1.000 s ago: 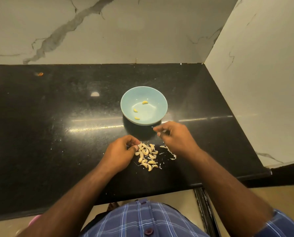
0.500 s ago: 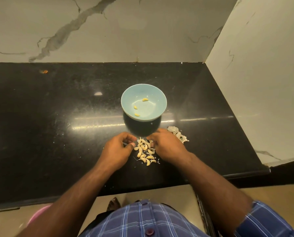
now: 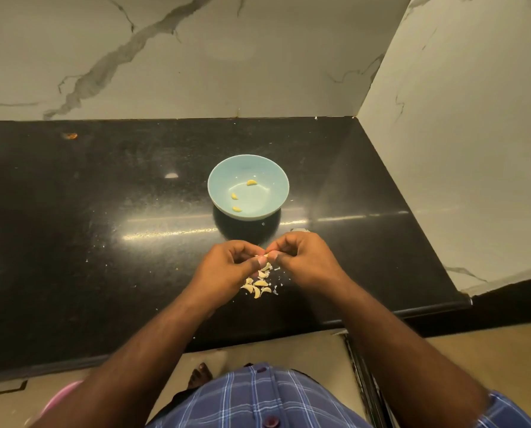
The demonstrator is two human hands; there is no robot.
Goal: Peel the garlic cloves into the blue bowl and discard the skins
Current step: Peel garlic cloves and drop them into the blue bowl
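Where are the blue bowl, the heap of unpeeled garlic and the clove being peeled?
blue bowl point(image 3: 217, 180): head view, left inner wall.
unpeeled garlic point(image 3: 259, 287): head view, heap's middle.
clove being peeled point(image 3: 265, 256): head view, tip between both hands' fingers.

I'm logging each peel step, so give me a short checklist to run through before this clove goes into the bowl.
1. Clove pinched by both the left hand and the right hand: ok.
2. Skin fully off that clove: cannot tell, fingers hide it.
3. Blue bowl upright, in front of the hands: ok.
4. Room in the bowl, only three peeled cloves inside: ok.
5. Unpeeled pile lying apart from the bowl: ok.
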